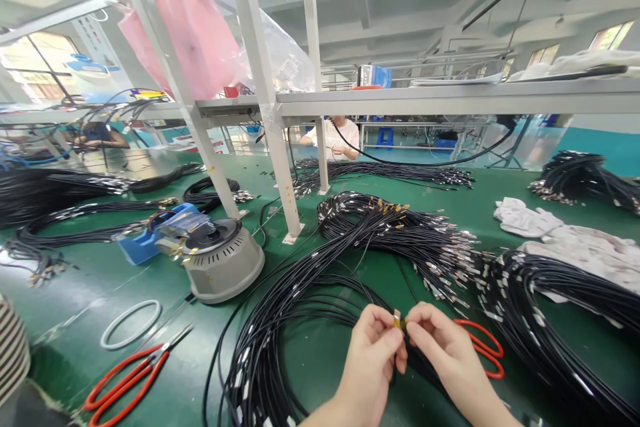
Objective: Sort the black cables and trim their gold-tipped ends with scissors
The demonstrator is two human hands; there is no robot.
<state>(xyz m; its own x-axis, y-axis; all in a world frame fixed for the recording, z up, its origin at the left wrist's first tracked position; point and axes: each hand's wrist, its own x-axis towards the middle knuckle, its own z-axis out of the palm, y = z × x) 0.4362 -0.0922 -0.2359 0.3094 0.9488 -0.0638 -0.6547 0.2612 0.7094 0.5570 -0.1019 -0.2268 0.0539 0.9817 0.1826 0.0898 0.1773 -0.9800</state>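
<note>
My left hand (373, 353) is closed in a pinch on a cable end with a small yellow strip of tape (398, 322) around it. Fingertip to fingertip with it, my right hand (445, 350) is closed on the black cable just beside the strip. Fingers cover most of this cable. Beneath and left of the hands lies a large coil of black cables (260, 320) with white labels. Farther back, several cables in a bundle (385, 208) carry yellow tape near their ends. Red-handled scissors (483, 347) lie partly hidden behind my right hand.
Left on the green table (175, 373) are other red-handled scissors (133, 373), a white ring (131, 324), a grey round tape dispenser (225, 267) and a blue tape holder (137, 247). White posts (280, 180) hold a shelf. White gloves (530, 219) and more cables (565, 340) lie right. A person (345, 137) sits opposite.
</note>
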